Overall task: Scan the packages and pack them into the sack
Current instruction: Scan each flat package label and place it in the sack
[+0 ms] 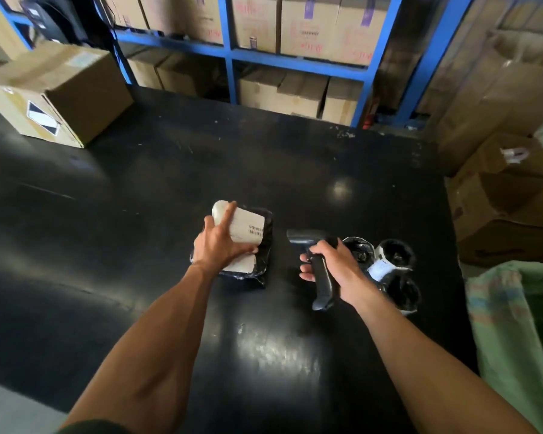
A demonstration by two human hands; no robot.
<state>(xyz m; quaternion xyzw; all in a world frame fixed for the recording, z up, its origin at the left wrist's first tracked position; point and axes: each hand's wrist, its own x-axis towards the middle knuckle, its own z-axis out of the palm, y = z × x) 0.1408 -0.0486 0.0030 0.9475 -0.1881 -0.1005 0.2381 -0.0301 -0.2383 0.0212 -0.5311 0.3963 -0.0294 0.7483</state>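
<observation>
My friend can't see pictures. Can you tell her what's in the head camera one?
The left hand holds a labelled black package on a black table, while the right hand grips a scanner. A green sack waits at right.

**Dim Warehouse Light, Glare on a Glossy Table**

The scene is dim overall. Overhead light strikes the black table (176, 170) and throws back bright patches — one small spot far right, a broad smear near the forearms. The wide lens bends the blue shelving (229, 54) outward at the edges. The upper right corner looks soft and hazy; the package's label (248, 225) reads slightly blurred.
</observation>
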